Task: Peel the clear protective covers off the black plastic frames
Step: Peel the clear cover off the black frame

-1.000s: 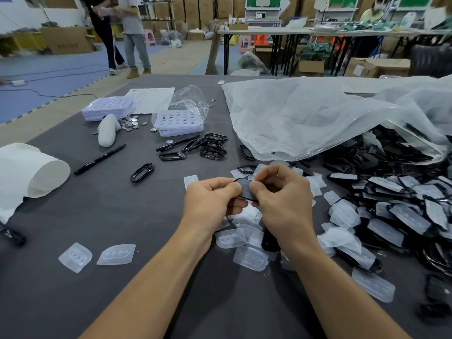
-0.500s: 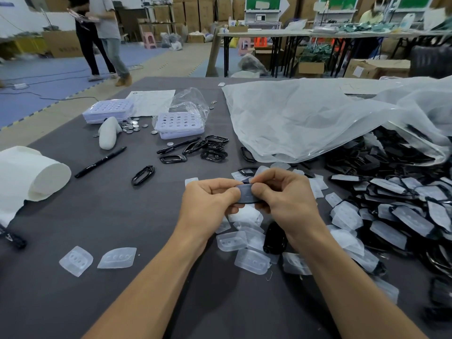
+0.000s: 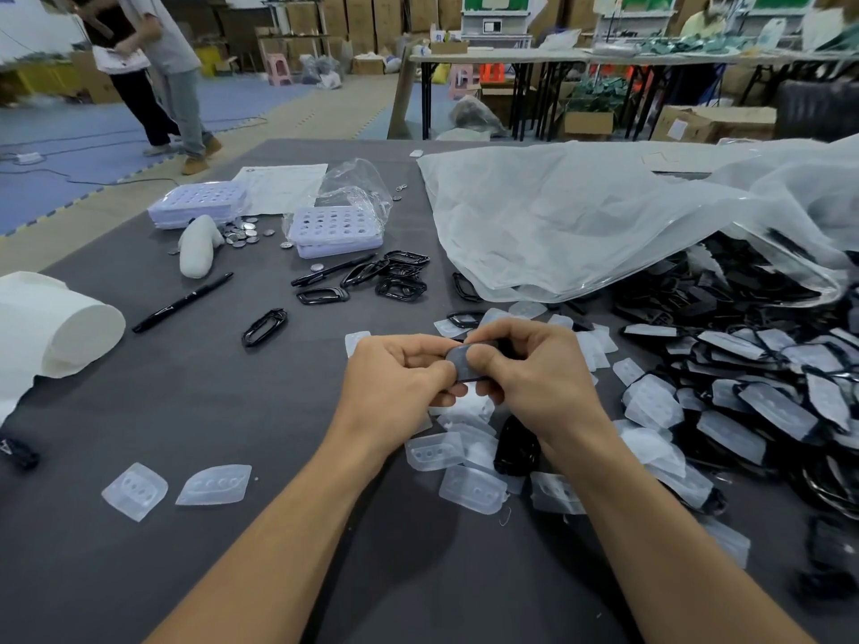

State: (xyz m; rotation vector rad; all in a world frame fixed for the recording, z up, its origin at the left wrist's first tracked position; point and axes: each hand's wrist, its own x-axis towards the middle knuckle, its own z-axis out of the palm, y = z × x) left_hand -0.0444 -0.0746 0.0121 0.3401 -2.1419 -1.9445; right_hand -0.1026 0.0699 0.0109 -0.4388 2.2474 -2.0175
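Note:
Both hands meet above the middle of the grey table (image 3: 195, 411) and hold one black plastic frame (image 3: 465, 362) with its clear cover on. My left hand (image 3: 399, 383) pinches its left end. My right hand (image 3: 534, 374) pinches its right end, thumb on top. Below the hands lie several loose clear covers (image 3: 469, 485) and one black frame (image 3: 516, 446). A big heap of covered frames (image 3: 762, 397) fills the right side. Several bare black frames (image 3: 399, 276) lie farther back, one alone (image 3: 264, 326) to the left.
A large clear plastic bag (image 3: 604, 216) drapes over the heap at the right. Two clear covers (image 3: 176, 488) lie at the front left. A black marker (image 3: 183, 302), a white paper roll (image 3: 56, 323), lilac trays (image 3: 337, 230) and small metal discs (image 3: 241, 232) sit at the left. Two people stand beyond the table.
My hands have stayed together on the frame, turning it a little between the fingers. The people in the background have walked to the left.

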